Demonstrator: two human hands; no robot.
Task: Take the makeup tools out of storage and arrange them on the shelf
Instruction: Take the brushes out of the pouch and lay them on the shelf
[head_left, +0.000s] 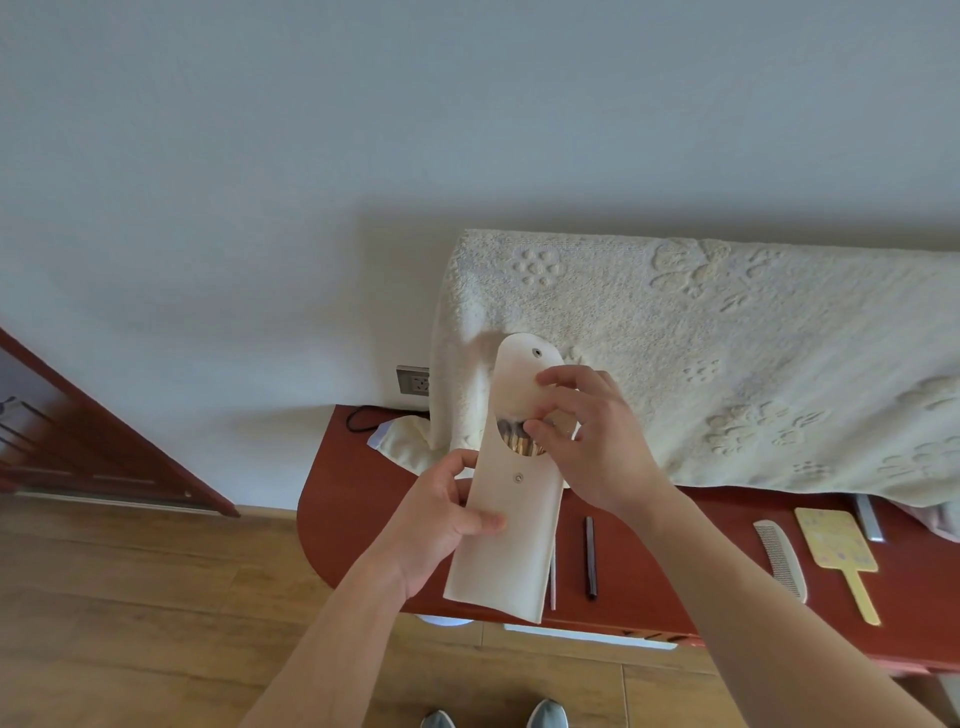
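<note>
The left hand (447, 514) grips the pouch (511, 499) upright above the shelf (649, 571), flap open. The right hand (587, 431) pinches at the brushes (519, 441) in its mouth. Beyond, a pencil (590, 556), comb (779, 558) and mirror (836, 545) lie arranged. A loose pinch could spill neighbouring brushes to the floor

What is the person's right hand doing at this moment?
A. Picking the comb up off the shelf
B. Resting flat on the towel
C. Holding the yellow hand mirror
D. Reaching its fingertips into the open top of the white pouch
D: the right hand has its fingertips at the open mouth of the white pouch, where brush handles show, while the left hand holds the pouch upright over the red shelf.
</note>
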